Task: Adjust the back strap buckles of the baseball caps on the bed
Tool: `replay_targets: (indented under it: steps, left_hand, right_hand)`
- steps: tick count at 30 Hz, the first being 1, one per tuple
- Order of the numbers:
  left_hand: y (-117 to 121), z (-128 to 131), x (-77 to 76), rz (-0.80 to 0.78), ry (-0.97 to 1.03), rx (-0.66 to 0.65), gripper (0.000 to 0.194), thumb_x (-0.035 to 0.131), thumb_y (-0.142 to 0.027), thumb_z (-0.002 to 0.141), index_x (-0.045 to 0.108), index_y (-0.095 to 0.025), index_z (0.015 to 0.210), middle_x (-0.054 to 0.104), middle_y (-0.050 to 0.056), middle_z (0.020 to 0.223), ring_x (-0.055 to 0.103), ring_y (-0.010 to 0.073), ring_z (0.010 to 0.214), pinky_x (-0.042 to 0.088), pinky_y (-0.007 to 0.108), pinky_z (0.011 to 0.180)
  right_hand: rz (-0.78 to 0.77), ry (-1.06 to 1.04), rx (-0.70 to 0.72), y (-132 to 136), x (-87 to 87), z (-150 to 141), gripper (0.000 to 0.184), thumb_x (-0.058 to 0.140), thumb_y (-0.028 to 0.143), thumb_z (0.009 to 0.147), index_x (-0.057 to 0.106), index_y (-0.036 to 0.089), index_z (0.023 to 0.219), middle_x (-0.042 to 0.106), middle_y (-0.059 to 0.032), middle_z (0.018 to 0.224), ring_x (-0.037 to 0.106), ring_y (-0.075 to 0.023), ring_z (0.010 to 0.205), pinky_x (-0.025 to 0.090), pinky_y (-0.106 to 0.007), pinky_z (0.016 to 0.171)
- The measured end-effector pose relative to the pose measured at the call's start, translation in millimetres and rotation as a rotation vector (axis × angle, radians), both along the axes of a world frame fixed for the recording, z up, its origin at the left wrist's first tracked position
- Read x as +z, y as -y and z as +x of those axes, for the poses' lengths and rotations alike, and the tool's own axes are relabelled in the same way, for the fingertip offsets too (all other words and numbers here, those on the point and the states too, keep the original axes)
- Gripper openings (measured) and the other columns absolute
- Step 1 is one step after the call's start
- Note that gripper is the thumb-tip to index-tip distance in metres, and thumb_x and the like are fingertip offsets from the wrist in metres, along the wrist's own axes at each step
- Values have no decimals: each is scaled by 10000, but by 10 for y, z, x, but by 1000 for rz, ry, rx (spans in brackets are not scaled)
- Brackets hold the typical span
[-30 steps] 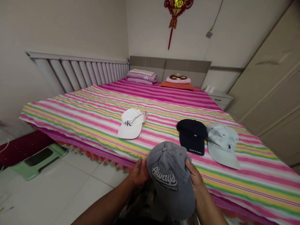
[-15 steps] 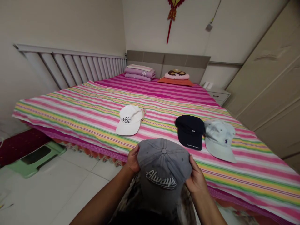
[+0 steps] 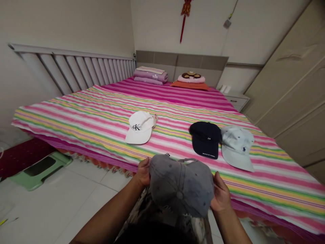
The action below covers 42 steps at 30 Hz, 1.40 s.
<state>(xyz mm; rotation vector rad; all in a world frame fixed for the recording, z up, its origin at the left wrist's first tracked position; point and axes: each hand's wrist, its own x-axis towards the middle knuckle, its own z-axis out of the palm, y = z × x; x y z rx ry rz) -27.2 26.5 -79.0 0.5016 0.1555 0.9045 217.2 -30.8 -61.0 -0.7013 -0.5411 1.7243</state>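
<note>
Both hands point(image 3: 144, 173) point(image 3: 220, 196) grip a gray cap point(image 3: 181, 184) before a bedspread point(image 3: 83, 117) bearing a white cap point(image 3: 139, 127), navy cap point(image 3: 205, 139) and pale cap point(image 3: 237, 145).

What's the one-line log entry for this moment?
left hand: holds gray cap | right hand: holds its opposite side | on bed: white cap, navy cap beside pale cap

Bare forearms point(image 3: 109, 215), mottled dark-and-pale clothing point(image 3: 201, 227)
</note>
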Motion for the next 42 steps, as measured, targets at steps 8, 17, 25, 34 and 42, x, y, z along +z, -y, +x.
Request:
replay_targets:
  steps: [8,17,25,34,42]
  left_hand:
    - [40,54,172,75,-68,-111,520,693,-143,550,594,-65,1055,676,109,852,638,168,706,475,228,660]
    - [142,160,524,150,-312,-141,370,757,-167,545,665,-101,898,687,87,791,634,139,644,485,212,609]
    - [226,367,817,197,-450,-142,233,769,-166,534,661,-105,731,665,42,647,586,83,524,431,153,502]
    - [212,494,822,121,-384,-174,250,771,-195,531,642,-87,717,669,63,612,600,111,486,452,172,467]
    - [193,509,760,130,-325,-166,246,768,-170,547,622,-100,732,667,62,594,606,118,486,468,171,461]
  right_hand:
    - [68,85,189,130,49,17,347,744,266,528,627,199,847,678,-49,710,639,-209,652,483,-337,677]
    - [195,92,278,184,311,73,388,728,453,563,624,150,781,509,9,479,445,-89,417,348,-189,410]
    - [211,132,179,287,569,-28,174,660,361,686,580,206,684,387,56,393,332,-65,324,292,-187,356]
    - [152,227,176,252,641,-165,167,652,299,712,631,148,782,536,23,504,286,1,299,215,-148,336]
    - [145,308,131,176,614,-241,215,641,342,720,568,140,703,420,80,354,185,-6,290,140,-161,349]
